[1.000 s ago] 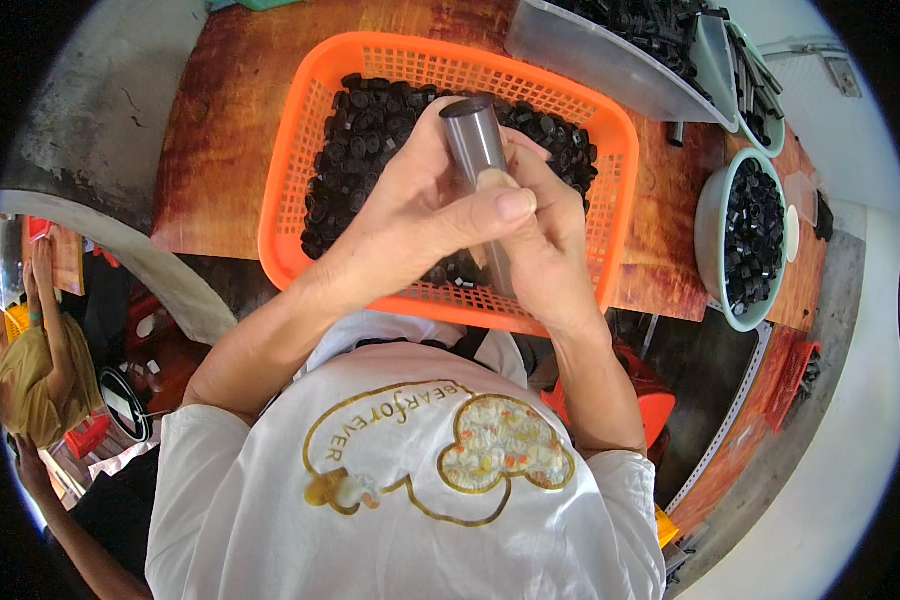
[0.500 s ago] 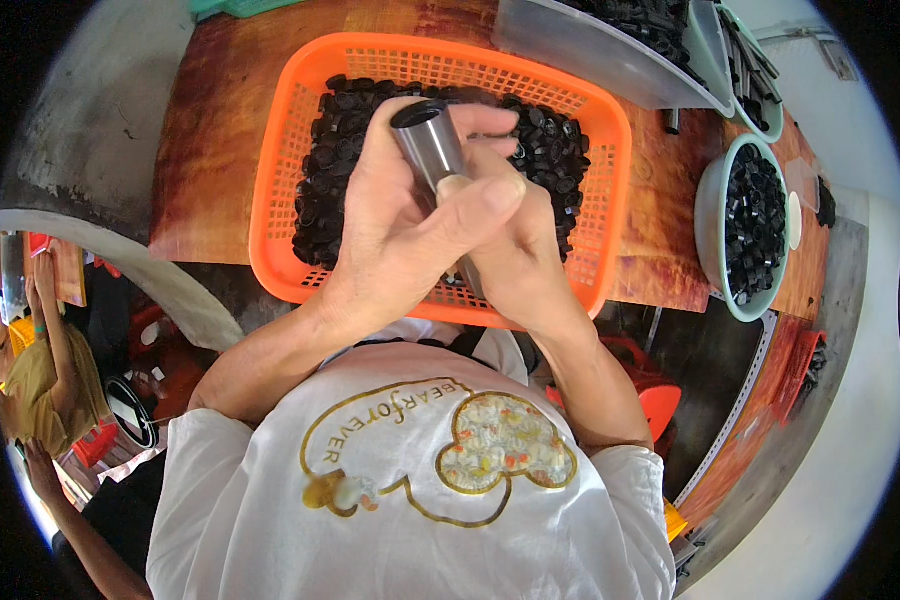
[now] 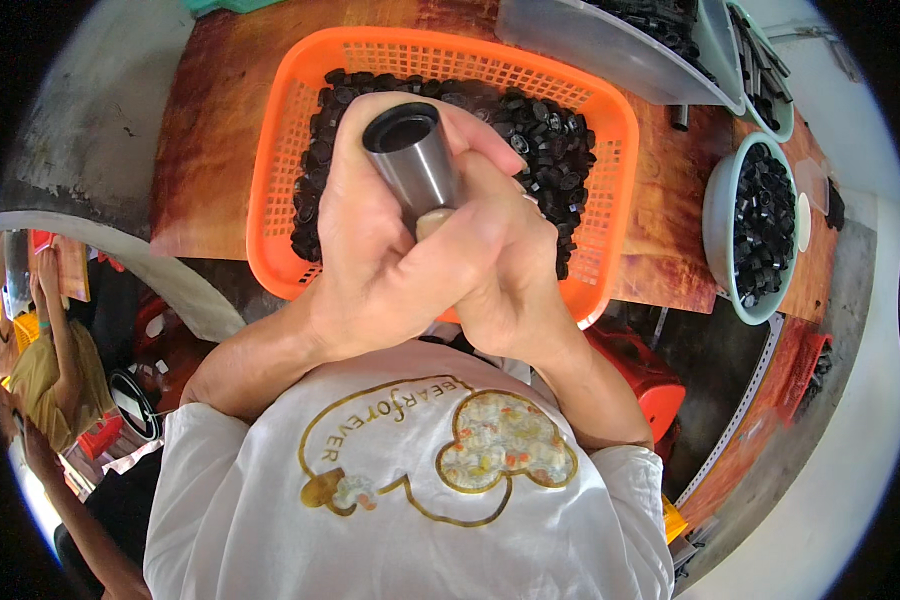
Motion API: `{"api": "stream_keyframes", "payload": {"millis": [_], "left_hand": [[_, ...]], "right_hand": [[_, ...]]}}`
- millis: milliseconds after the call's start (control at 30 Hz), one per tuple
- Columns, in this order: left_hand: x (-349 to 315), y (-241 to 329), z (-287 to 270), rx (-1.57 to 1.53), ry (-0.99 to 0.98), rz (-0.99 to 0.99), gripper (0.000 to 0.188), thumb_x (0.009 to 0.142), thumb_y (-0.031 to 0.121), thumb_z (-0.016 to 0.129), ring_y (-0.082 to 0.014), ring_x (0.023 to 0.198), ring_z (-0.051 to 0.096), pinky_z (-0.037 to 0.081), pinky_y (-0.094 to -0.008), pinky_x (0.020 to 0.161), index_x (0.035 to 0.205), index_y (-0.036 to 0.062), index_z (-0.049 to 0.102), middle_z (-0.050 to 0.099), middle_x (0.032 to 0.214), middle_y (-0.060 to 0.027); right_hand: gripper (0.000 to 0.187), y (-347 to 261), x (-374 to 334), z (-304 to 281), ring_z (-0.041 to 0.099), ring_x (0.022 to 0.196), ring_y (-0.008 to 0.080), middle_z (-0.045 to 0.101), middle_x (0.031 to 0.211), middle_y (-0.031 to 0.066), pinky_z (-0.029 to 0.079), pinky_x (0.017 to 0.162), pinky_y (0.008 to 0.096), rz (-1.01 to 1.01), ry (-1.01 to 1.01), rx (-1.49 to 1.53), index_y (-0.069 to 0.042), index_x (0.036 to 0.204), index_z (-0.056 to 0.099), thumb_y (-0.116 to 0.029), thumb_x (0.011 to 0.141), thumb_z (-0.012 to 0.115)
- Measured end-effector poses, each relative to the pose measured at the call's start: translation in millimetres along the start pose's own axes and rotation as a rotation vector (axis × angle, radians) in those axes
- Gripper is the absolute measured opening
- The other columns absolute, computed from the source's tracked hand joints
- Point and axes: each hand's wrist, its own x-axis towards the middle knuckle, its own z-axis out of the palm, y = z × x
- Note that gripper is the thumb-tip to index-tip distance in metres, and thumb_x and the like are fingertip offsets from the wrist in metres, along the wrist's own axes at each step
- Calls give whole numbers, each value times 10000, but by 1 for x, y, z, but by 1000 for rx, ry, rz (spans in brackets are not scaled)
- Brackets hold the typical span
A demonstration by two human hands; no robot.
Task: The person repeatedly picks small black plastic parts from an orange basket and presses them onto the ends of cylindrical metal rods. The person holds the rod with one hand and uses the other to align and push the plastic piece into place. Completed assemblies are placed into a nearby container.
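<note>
A dark grey metallic tube with a black rim at its hollow upper end is held over the basket, tilted so the opening points up at me. My left hand wraps round its upper part. Lower down, my right hand is closed round the tube, its fingers against the left hand; the tube's lower end is hidden by my hands. Beneath them, an orange plastic basket holds a heap of small black caps.
The basket stands on a reddish-brown wooden table. To the right is a pale green bowl of black pieces. A translucent bin and another bowl with dark tubes stand at the far right. Other people work at far left.
My hands have drawn closer together and come up nearer to me. The tube's open end now shows more of its hollow and sits slightly farther left; less of its lower part shows.
</note>
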Motion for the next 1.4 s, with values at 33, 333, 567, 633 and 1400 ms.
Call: {"api": "stream_keyframes", "payload": {"millis": [33,333,567,633,1400], "left_hand": [[1,-1,-1,19,-21,27,371,853,103,626,-201,835,617,529,-360,724,1126,18,390,586,1041,-194],[-2,14,0,31,-81,-116,473,875,336,655,-258,958,570,518,-413,800,1145,39,406,538,1105,-221],[-4,20,3,-11,-99,-113,501,868,407,668,-350,1102,532,455,-476,923,1136,69,413,492,1217,-278],[-4,18,2,-46,-106,-113,510,865,427,672,-377,1143,521,437,-494,958,1133,78,415,479,1248,-294],[-9,-11,-22,-105,-32,-91,580,924,547,576,-453,1140,562,476,-551,965,1139,23,450,478,1290,-351]], "right_hand": [[332,0,-1,0,605,695,309,579,782,135,477,643,364,20,-3,36,22,1032,549,-305,979,523],[381,-1,-4,-3,610,627,281,575,729,120,471,602,340,43,8,170,44,1080,536,-320,971,564],[407,-8,-5,-10,634,625,327,574,718,154,469,564,351,61,-32,111,70,1085,523,-315,966,584],[402,-8,-4,-9,625,617,350,562,711,166,466,548,365,9,-42,58,72,1058,513,-314,970,582],[432,-1,-4,-14,524,680,72,627,805,44,431,599,225,487,-157,387,50,1096,615,-366,1000,545]]}}
